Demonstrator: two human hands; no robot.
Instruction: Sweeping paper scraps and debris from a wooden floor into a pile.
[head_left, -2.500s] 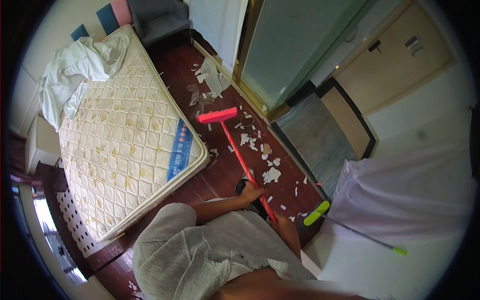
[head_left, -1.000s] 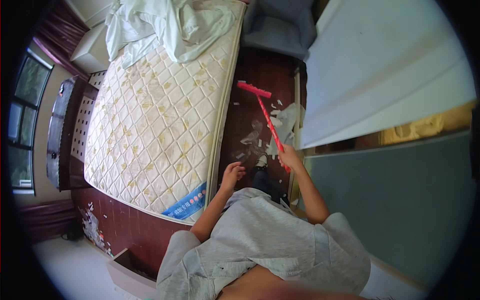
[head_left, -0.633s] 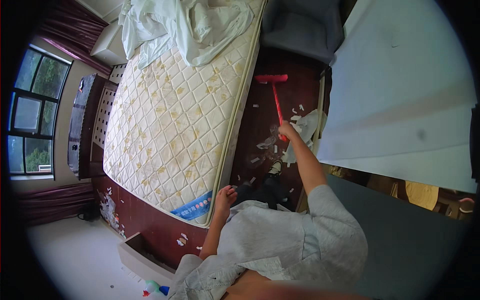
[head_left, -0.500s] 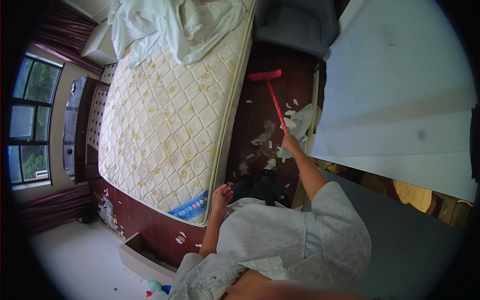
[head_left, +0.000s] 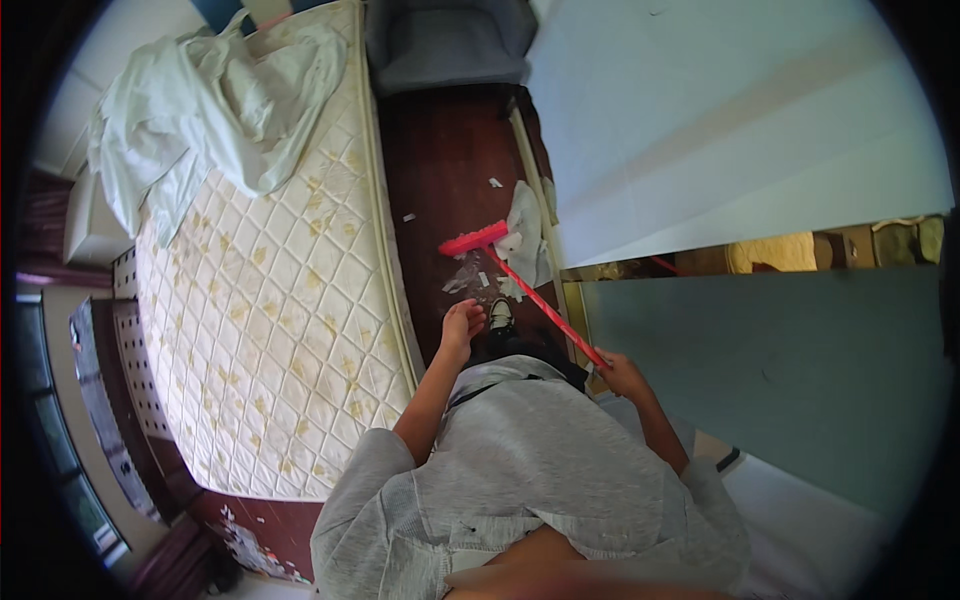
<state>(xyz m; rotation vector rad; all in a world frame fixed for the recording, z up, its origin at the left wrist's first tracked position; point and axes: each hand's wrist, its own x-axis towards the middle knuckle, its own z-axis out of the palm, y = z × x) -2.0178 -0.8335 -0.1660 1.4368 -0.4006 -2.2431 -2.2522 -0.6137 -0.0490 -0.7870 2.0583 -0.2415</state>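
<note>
My right hand point(head_left: 623, 376), low on the right by my hip, is closed around the handle end of a red broom point(head_left: 540, 302). The handle slants away to the upper left. Its wide red head point(head_left: 474, 239) lies on the dark red-brown floor among paper scraps and crumpled clear plastic point(head_left: 463, 277). A white sheet-like piece point(head_left: 527, 240) lies just right of the head. My left hand point(head_left: 463, 326) hangs in front of me near the mattress edge, holding nothing, its fingers loosely apart. One light shoe point(head_left: 501, 316) shows below the scraps.
On the left stands a bed with a quilted, yellow-patterned mattress point(head_left: 270, 340) and a bunched white sheet point(head_left: 225, 120). A grey armchair point(head_left: 450, 45) closes the far end of the aisle. Large pale panels point(head_left: 720, 130) border the right. More scraps point(head_left: 255, 550) lie beyond the bed's near end.
My right hand has drawn back toward my body, pulling the broom head nearer through the scraps. My left hand has moved forward. The view has shifted to the right.
</note>
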